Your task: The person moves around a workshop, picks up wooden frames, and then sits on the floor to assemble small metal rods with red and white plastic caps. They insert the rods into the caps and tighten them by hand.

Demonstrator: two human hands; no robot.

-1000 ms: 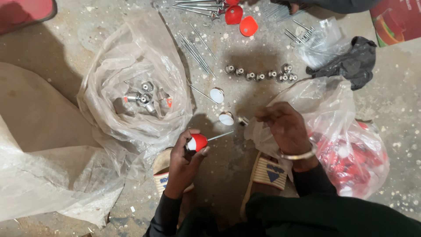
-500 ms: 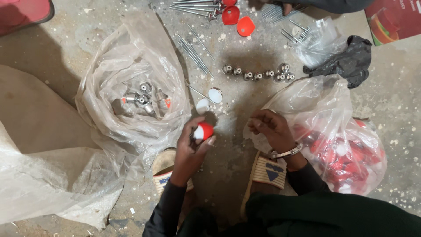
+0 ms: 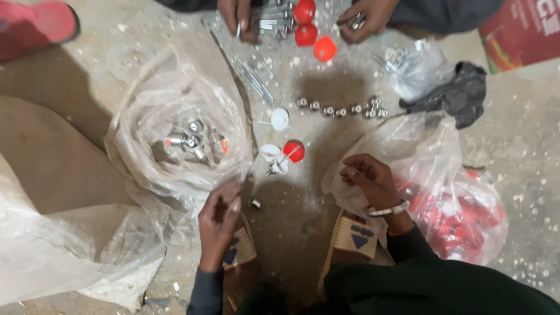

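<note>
My left hand [image 3: 219, 221] hovers low over the floor with its fingers apart, holding nothing. Its fingertips are close to a small metal nut [image 3: 255, 204] and the edge of a clear bag of metal fittings [image 3: 186, 140]. A red knob on a thin rod [image 3: 293, 150] lies on the floor between two white caps [image 3: 280, 118] [image 3: 269, 151]. My right hand [image 3: 373, 182], with a bangle on its wrist, rests with curled fingers at the mouth of a clear bag of red parts [image 3: 461, 216]. I cannot see whether it holds anything.
Another person's two hands [image 3: 236, 14] [image 3: 367, 17] handle metal rods at the top, beside three red knobs [image 3: 305, 35]. A row of metal nuts [image 3: 338, 109], a small clear bag [image 3: 414, 70], a black cloth [image 3: 458, 93] and a large plastic sheet [image 3: 58, 251] lie around. My sandals [image 3: 353, 233] are below.
My left hand has let go of the red knob, which now lies on the floor, and drawn back towards me. My right hand stays at the mouth of the bag of red parts.
</note>
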